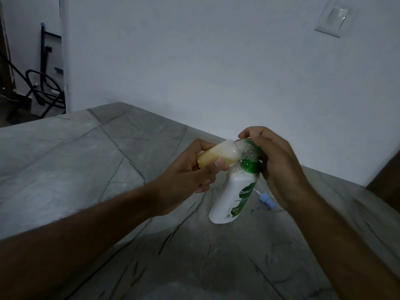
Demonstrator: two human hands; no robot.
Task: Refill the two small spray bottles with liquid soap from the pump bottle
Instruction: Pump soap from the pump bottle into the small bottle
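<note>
A white pump bottle with a green head stands on the grey marbled counter. My right hand curls over its green pump head. My left hand grips a small clear spray bottle, tilted on its side, its open mouth against the pump nozzle. Yellowish soap fills its lower part and white foam sits near the mouth. Foam bubbles cover the green head. A light blue spray cap with a thin tube lies on the counter behind the pump bottle. A second small bottle is not visible.
A white wall runs close behind the counter, with a switch plate at upper right. Dark metal frames and cables stand on the floor at far left, past the counter's edge.
</note>
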